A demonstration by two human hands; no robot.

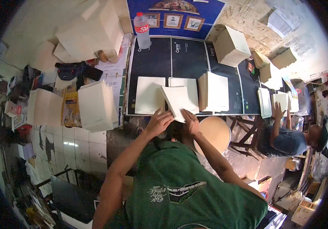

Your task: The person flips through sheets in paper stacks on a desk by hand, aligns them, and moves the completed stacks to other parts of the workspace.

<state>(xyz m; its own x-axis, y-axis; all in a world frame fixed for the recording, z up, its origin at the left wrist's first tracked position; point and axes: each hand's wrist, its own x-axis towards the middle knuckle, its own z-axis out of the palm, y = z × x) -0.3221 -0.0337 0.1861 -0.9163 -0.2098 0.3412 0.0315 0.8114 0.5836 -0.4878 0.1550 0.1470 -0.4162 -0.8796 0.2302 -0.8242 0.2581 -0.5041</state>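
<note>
A thin block of cream paper sheets [175,98] tilts at the near edge of the dark table, its lower end between my two hands. My left hand [160,123] is closed on its near left corner. At the near right corner my right hand [190,121] grips the same block, fingers bent over the edge. Under and behind the block lies a flat cream paper stack [191,84], partly covered. Another flat stack [149,93] lies to its left. A thicker stack of cream sheets [216,92] is on the right.
A water bottle with a red cap [142,32] stands at the back left. A tall paper stack [231,46] sits back right. More paper piles [96,106] are at left. A round stool [212,135] is below the table edge. A co-worker [288,139] handles paper at far right.
</note>
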